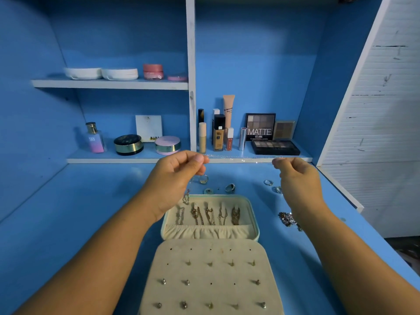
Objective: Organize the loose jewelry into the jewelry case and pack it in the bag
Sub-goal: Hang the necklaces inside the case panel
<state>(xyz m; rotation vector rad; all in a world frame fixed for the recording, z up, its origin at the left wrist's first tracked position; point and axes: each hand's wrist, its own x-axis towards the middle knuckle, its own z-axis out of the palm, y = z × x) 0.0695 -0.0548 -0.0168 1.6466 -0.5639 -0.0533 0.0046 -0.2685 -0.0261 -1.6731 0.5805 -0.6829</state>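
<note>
Head view. Fingers (200, 159) of the left hand (175, 176) are curled and pinch one end of a fine sparkling chain (238, 157). The thumb and fingertips of the right hand (297, 178) pinch the other end. The chain is drawn out level between the two hands, in the air beyond the far edge of the open jewelry case (209, 231), and touches nothing else. A short tail appears to hang below the left hand toward the lid, but it is too thin to trace with certainty.

The case lies open on the blue bench (91, 212). Its lid carries five necklaces on hooks above a gathered pocket. The near panel (200, 272) holds rows of studs, with some holes unfilled. Loose rings (230, 187) lie on the bench just beyond the case, and a glittering heap (287, 219) lies to its right. No bag is in view.

Assessment: the chain is very light and wholly limp. It is liable to knot or to snag on neighbouring hooks, and would probably break under a sharp pull. A pinch at the ends or the clasp, with the chain drawn taut, is judged the sound hold.
</note>
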